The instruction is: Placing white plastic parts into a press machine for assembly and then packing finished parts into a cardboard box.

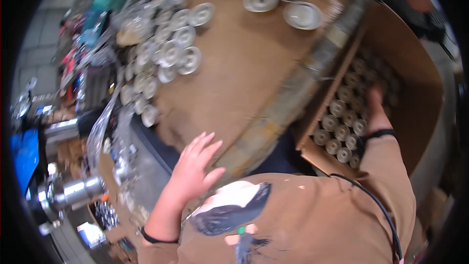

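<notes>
My left hand (196,165) is held over the near edge of a brown work surface (229,73), its fingers stretched out and nothing in them. My right hand (375,101) reaches down into a cardboard box (421,68) on the right. Rows of pale round pieces with a centre hole (342,132) fill the bottom of that box. The right fingers are blurred among these pieces, so any hold on one is hidden. White ring-shaped discs (189,60) lie in a loose cluster at the left of the surface.
Larger white discs on yellowish bodies (303,15) stand at the far side. A worn, taped edge strip (293,93) runs between surface and box. Plastic bags (137,24) crowd the left, beyond them metal cylinders (80,190) and a blue panel (25,159). A black cable (376,203) crosses my right side.
</notes>
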Available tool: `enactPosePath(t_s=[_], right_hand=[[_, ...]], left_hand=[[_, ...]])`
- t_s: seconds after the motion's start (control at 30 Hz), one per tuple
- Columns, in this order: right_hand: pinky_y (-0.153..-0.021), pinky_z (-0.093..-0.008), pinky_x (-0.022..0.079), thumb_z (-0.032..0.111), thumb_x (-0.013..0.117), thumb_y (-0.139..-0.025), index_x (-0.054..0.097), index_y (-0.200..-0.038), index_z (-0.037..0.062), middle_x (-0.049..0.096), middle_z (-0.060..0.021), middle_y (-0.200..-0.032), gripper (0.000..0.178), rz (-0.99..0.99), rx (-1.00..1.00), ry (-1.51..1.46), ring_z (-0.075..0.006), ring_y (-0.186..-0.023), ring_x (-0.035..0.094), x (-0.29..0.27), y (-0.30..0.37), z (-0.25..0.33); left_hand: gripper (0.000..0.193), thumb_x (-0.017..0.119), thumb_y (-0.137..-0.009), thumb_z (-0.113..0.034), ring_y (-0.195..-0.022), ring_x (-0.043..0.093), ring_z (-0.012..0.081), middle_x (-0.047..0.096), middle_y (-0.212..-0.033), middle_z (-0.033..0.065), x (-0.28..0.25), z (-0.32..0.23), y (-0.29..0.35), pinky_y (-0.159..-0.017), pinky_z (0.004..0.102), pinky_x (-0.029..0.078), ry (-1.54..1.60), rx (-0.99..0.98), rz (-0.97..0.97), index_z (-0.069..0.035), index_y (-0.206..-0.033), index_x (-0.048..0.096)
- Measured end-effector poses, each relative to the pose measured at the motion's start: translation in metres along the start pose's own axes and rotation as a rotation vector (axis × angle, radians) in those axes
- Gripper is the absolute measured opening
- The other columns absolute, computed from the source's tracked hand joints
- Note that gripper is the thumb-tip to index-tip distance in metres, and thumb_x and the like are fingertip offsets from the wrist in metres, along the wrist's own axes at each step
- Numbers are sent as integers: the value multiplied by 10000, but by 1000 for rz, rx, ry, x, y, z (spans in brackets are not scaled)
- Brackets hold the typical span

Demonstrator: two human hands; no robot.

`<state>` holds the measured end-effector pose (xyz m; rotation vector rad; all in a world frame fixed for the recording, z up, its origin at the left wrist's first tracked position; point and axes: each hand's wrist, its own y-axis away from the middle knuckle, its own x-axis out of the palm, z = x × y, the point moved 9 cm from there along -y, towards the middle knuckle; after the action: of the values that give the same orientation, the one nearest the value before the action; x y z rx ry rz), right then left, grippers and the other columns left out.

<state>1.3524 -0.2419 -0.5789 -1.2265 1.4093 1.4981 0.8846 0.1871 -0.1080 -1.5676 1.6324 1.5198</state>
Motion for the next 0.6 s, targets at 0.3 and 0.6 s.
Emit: enactPosePath(t_s=[0.3, 0.6], right_hand=[[-834, -353, 559, 54, 691, -904, 675, -1269, 59, 656, -126, -1254, 366, -880, -371, -940, -220, -904, 684, -322, 117, 103], [-976, -427, 519, 1, 701, -805, 661, -1221, 82, 639, -121, -1255, 425, -404, -1530, -976, -339, -1167, 610, -457, 312, 430]], left_hand=[[657, 803, -785, -259, -1299, 533, 393, 572, -1388, 203, -142, 93, -85, -1098, 474, 434, -167, -117, -647, -29, -1354, 569], [721, 806, -702, -265, -1180, 603, 378, 594, -1260, 188, -122, 97, -94, -1015, 430, 503, -163, -202, -458, -51, -1347, 567]])
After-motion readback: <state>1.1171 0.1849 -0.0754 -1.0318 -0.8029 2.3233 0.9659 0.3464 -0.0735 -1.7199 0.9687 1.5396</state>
